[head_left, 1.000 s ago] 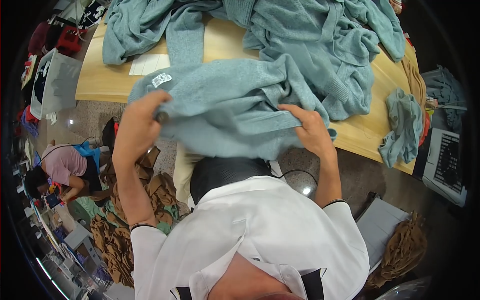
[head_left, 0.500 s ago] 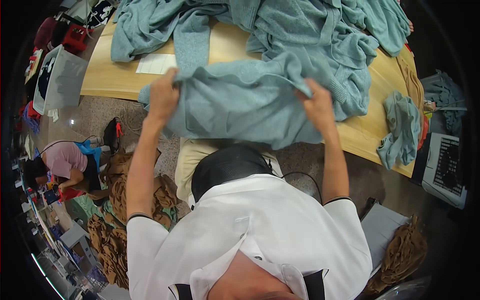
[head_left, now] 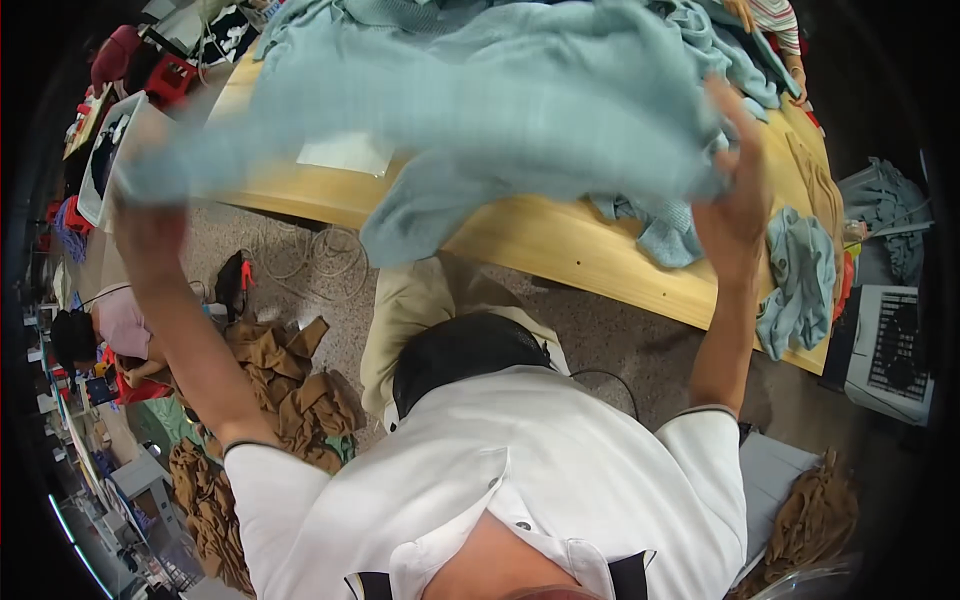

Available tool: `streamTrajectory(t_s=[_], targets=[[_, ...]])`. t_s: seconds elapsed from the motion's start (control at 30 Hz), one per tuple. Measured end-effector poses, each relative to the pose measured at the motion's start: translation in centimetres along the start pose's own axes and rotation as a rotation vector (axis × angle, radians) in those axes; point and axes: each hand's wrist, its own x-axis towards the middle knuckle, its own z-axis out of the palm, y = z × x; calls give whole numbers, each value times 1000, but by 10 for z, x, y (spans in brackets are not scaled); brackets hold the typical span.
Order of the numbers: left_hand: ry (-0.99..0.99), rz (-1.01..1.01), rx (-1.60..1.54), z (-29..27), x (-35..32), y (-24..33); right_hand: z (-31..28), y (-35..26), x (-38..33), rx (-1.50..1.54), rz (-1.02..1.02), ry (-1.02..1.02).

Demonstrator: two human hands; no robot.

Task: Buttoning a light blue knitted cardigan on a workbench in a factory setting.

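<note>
Between my raised hands a light blue-green knit sweater (head_left: 450,105) is stretched wide over the table's near edge, blurred by motion. My left hand (head_left: 150,225), smeared, grips its left end out past the table. The other end is in my right hand (head_left: 735,190), with fingers curled round the cloth. A sleeve-like part (head_left: 415,210) hangs from the middle toward my lap. Behind it lies a heap of the same knitwear (head_left: 690,35), partly hidden by the held piece. A white paper sheet (head_left: 350,153) shows on the table under the cloth.
The wooden table (head_left: 600,262) spans the front. Another blue-green garment (head_left: 800,285) drapes over its right edge. Brown garments (head_left: 290,385) lie on the floor at left, near a crouching person (head_left: 125,325). At the far right, another person's striped sleeve (head_left: 778,20) reaches in.
My hands have spread apart and the sweater, bunched in front of me before, is now pulled out wide and lifted. Another person's arms have come into view at the far right.
</note>
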Motion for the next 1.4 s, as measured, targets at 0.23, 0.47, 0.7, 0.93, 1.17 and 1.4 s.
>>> streamTrajectory(t_s=[0.23,0.47,0.7,0.93,1.17,1.4], targets=[[-893,-735,84,24,-151,-24,-6,30,-115,279,608,-926],[-1008,-376,226,103,-131,14,-16,16,-122,425,633,-804],[-908,976,546,327,-104,84,-14,-14,-91,429,412,-872],[-893,1034,487,377,-44,20,-34,-17,-94,305,311,-979],[-228,870,645,200,-96,-19,-43,-11,-110,164,379,-1045],[-627,369,814,182,-154,-27,-24,-5,-102,22,302,-1104]])
